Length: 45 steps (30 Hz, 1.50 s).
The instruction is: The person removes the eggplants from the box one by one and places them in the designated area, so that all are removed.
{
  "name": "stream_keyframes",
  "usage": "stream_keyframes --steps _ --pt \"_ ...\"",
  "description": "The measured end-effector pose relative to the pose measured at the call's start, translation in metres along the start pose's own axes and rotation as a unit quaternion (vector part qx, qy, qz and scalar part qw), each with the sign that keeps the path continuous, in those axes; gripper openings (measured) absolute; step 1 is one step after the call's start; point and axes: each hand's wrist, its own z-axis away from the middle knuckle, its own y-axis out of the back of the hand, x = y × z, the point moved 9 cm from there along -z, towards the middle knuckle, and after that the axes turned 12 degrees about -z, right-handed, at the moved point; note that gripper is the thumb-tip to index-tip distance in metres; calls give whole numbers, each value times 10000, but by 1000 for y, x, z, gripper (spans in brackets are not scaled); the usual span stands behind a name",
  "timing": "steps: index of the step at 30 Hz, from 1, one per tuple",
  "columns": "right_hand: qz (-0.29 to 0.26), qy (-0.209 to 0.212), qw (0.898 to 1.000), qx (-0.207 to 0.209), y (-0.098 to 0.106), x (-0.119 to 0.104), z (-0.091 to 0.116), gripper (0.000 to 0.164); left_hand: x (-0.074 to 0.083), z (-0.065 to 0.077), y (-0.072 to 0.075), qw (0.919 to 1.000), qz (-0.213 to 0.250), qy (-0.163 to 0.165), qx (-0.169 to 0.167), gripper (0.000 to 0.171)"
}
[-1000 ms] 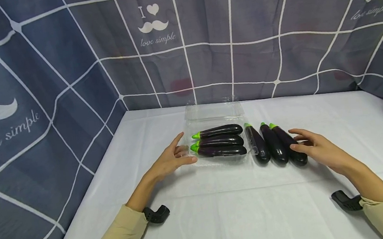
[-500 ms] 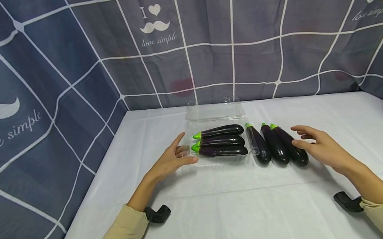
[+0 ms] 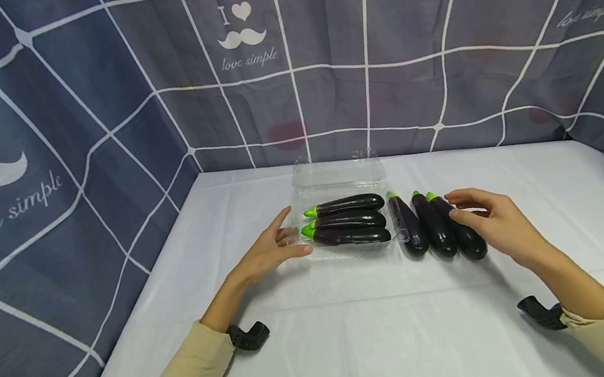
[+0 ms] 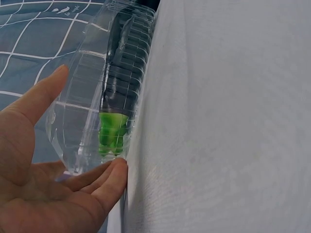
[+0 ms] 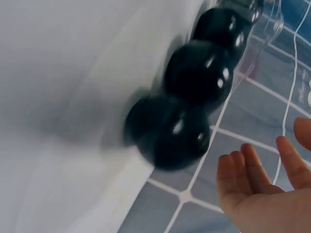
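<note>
Three dark purple eggplants (image 3: pixel 351 220) with green stem ends lie side by side in a clear plastic box (image 3: pixel 341 191), its lid folded back. My left hand (image 3: pixel 272 250) is at the box's left end, fingers extended around its side; in the left wrist view the fingertips (image 4: pixel 116 167) touch the box's edge below a green stem. To the right of the box, three more eggplants (image 3: pixel 435 225) lie in a row on the table. Above the rightmost eggplant (image 3: pixel 465 234) hovers my right hand (image 3: pixel 501 224), fingers relaxed and holding nothing; the right wrist view shows it apart from the eggplants.
A white cloth (image 3: pixel 354 339) covers the table. Behind and at the left hangs a grey-blue curtain (image 3: pixel 401 25) with white grid lines. Each wrist carries a black mount (image 3: pixel 249 337).
My right hand has lifted a little and shifted slightly left and away from me over the rightmost eggplant. The left hand, box and eggplants have stayed in place.
</note>
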Motion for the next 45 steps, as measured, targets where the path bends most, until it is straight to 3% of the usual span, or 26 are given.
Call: stream_keyframes --steps 6,13,22,30,37,45 --pt "-358 260 9990 -43 -22 -15 -2 28 -1 -1 -1 10000 31 -25 -13 106" --pt "-768 380 9953 -455 -49 -30 -10 27 -3 -1 1 9999 67 92 27 107" --pt "-942 465 9917 -739 -74 -39 -20 30 1 1 2 9999 -125 -102 25 102" --pt "-895 146 9922 -860 -82 -33 -29 33 0 0 2 9998 -185 -88 -5 101" --pt "-1014 154 9896 -1004 -94 -36 -35 36 2 1 2 9997 -199 -133 -25 100" --pt "-1185 13 9793 -1642 -122 -34 -51 43 1 2 2 9998 -212 -35 13 101"
